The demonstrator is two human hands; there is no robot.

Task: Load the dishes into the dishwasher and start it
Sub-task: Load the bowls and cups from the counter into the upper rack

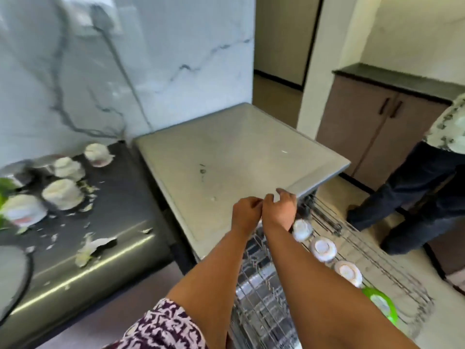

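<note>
I see both hands, left hand (pixel 245 214) and right hand (pixel 279 210), with loosely curled fingers holding nothing at the dishwasher's (pixel 226 157) near edge, while the remaining cups (pixel 63 193) sit well to my left on the tabletop (pixel 120 197), nearer my left hand.

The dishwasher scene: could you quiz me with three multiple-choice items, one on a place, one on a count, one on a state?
1. Where do the unloaded white cups stand?
A. on the dark counter left of the dishwasher
B. on the floor
C. on the dishwasher top

2. How many white cups sit upside down in the pulled-out rack?
A. one
B. three
C. six

3. What state is the rack in?
A. pushed in
B. pulled out
C. removed

Answers: 1 A, they cluster there by the marble wall; 2 B, a row of three beside a green dish; 3 B, it juts out below the top.
</note>
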